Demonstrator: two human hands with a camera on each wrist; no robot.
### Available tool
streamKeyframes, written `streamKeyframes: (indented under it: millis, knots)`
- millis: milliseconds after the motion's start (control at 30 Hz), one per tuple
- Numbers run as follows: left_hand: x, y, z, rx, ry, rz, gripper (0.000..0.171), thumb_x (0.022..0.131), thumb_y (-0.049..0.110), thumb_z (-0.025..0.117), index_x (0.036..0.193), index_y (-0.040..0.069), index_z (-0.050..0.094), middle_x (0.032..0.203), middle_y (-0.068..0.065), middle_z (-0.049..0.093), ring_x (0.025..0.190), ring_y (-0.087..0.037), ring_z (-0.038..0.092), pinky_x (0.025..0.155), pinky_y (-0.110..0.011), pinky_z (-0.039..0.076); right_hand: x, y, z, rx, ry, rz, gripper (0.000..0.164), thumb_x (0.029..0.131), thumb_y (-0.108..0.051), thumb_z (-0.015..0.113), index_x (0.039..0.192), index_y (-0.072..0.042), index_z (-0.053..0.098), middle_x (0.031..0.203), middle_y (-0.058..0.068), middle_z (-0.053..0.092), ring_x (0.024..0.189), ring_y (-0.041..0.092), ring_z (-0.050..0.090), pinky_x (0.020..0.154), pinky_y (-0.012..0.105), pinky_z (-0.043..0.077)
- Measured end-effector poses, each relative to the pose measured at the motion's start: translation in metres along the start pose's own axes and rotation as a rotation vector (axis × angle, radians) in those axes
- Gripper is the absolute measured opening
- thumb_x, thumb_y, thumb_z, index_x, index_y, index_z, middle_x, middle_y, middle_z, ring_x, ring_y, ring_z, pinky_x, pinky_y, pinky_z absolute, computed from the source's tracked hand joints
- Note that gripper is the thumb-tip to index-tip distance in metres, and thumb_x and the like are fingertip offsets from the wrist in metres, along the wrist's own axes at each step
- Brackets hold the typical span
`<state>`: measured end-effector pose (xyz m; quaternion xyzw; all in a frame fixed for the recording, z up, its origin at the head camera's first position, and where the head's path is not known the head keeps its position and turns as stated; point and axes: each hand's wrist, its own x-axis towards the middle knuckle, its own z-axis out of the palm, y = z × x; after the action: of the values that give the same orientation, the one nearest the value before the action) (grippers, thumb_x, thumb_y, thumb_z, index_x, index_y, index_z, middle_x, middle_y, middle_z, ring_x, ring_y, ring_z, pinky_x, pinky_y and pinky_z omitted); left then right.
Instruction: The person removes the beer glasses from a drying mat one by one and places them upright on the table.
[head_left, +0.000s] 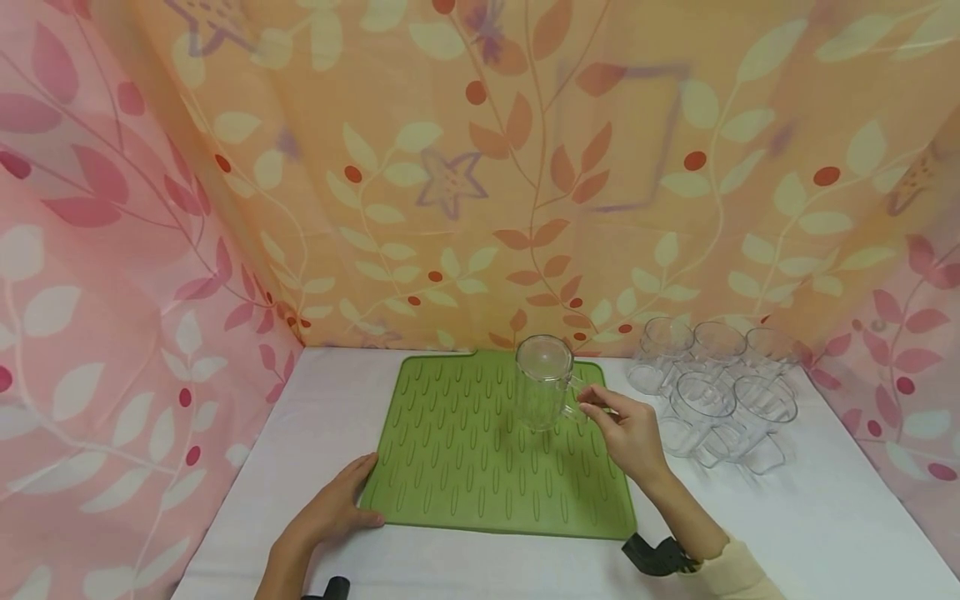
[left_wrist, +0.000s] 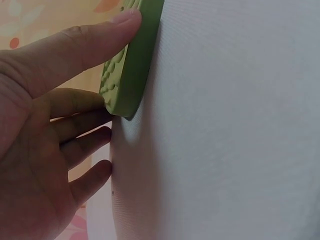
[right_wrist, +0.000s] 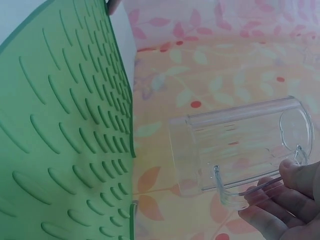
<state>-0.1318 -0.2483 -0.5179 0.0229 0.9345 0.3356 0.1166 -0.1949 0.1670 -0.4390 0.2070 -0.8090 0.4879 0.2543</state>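
Note:
My right hand [head_left: 626,429] grips a clear mug [head_left: 543,387] by its handle, thumb and fingers pinching it. The mug is held upside down, its closed base facing up, over the back right part of a green drying mat [head_left: 450,467]. In the right wrist view the mug [right_wrist: 245,145] stands apart from the ridged mat [right_wrist: 75,125]. My left hand [head_left: 333,504] rests at the mat's front left corner, fingers fairly straight. In the left wrist view its thumb and forefinger touch the mat's edge [left_wrist: 135,75], while the other fingers are spread on the white cloth.
Several more clear mugs [head_left: 705,396] stand close together at the back right. White cloth [head_left: 540,575] covers the table. Patterned curtains [head_left: 450,250] rise behind and along both sides. Black wrist mounts [head_left: 656,557] sit on the forearms.

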Motion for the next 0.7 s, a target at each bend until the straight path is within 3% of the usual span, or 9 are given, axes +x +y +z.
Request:
streamKeyframes:
  millis: [700]
  knots:
    - [-0.0007, -0.0007, 0.0005, -0.013, 0.001, 0.001, 0.104, 0.062, 0.024, 0.089, 0.147, -0.004, 0.036, 0.155, -0.022, 0.034, 0.144, -0.044, 0.028, 0.116, -0.060, 0.026, 0.0058, -0.0002, -0.0047, -0.059, 0.014, -0.120, 0.019, 0.077, 0.011, 0.073, 0.092, 0.000, 0.074, 0.083, 0.009, 0.075, 0.077, 0.009, 0.070, 0.067, 0.006, 0.053]
